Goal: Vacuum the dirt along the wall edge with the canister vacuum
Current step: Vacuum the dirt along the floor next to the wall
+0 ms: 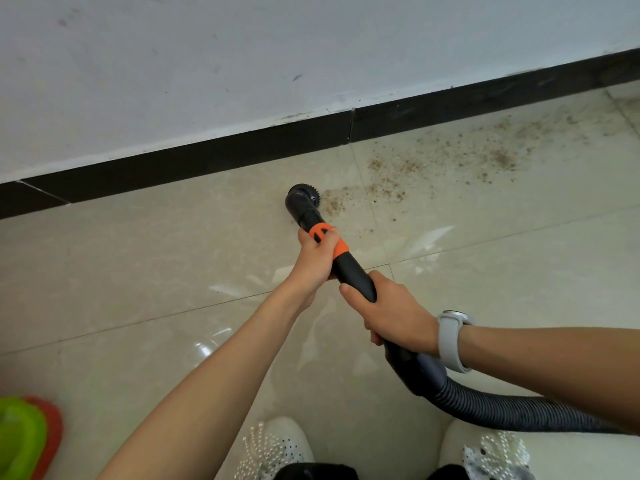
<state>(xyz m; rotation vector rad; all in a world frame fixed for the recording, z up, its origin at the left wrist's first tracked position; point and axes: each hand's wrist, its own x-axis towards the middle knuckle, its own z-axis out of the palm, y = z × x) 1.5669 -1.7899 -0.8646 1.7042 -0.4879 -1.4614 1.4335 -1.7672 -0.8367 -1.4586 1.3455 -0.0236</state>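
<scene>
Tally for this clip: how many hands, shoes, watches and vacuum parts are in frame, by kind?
Hands: 2, left hand and right hand, both gripping the vacuum wand
Shoes: 2, left shoe, right shoe
Watch: 1
Brush nozzle: 1
Hose: 1
Total: 7

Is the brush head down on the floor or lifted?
Down, apparently: the brush head meets the floor tile at the edge of the dirt.
</scene>
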